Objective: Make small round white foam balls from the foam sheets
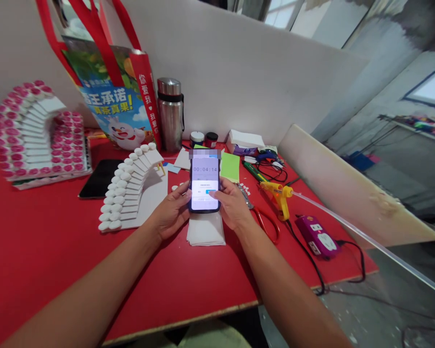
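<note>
Table edge: a red table (58, 241) is seen under both forearms, which are stretched forward from the bottom of the view.
Left hand: the left hand (172, 212) is closed around the left side of a smartphone (204, 183).
Right hand: the right hand (232, 205) is gripping the right side of the same smartphone, and its thumb is laid on the lit screen.
Smartphone: it is held upright between the two hands, just above the table; "00:04:14" is shown on the screen.
Under the phone: a small stack of white sheets (206, 229) is lying on the table.
Left side: a white stair-shaped model (132, 188) is placed near the left hand.
Right side: red-handled scissors (264, 220) and a yellow glue gun (277, 193) are found beside the right hand.
Far side: a steel flask (170, 115) and a red shopping bag (119, 106) are set against the white wall.
</note>
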The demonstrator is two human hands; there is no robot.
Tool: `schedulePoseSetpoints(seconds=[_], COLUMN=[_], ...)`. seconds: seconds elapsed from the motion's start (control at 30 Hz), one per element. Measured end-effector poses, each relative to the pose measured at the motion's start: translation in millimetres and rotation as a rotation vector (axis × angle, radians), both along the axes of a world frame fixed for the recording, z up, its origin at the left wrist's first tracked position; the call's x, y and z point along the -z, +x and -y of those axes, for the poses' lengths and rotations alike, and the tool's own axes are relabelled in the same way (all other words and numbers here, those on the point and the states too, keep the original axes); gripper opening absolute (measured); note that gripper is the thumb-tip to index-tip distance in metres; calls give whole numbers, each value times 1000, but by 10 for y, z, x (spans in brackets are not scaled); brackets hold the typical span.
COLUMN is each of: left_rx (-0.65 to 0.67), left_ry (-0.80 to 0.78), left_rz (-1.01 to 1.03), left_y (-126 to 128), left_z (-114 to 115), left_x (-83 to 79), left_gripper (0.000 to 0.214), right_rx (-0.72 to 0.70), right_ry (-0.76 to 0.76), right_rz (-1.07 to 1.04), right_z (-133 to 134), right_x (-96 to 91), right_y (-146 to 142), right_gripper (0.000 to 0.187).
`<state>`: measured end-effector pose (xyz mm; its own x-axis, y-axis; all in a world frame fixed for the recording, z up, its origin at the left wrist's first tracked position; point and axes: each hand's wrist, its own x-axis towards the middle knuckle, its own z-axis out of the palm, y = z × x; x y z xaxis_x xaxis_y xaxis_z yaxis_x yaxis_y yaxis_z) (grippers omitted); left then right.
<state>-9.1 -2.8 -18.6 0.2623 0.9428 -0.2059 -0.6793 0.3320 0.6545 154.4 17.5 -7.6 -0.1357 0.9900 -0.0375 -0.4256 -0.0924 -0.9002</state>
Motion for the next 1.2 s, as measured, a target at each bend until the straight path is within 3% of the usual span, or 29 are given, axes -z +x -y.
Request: schedulePoseSetpoints(seconds=[0.77,1.0,1.2], left_rx=[-20,-20,-13], left_ry=[-19,-26,-22], left_rz=[-6,-7,-4], left_y=[13,3,-2], left_z=[15,6,2], left_x=[-24,-5,15], left_gripper=[50,55,61], right_rx=[-29,-3,-30], right_ry=[-25,-37,-107], right_rz=[-33,-14,-61], right_z=[64,27,9], right_x=[-107,-142,-190], right_y=[-10,-27,-50], right_gripper=[49,26,27])
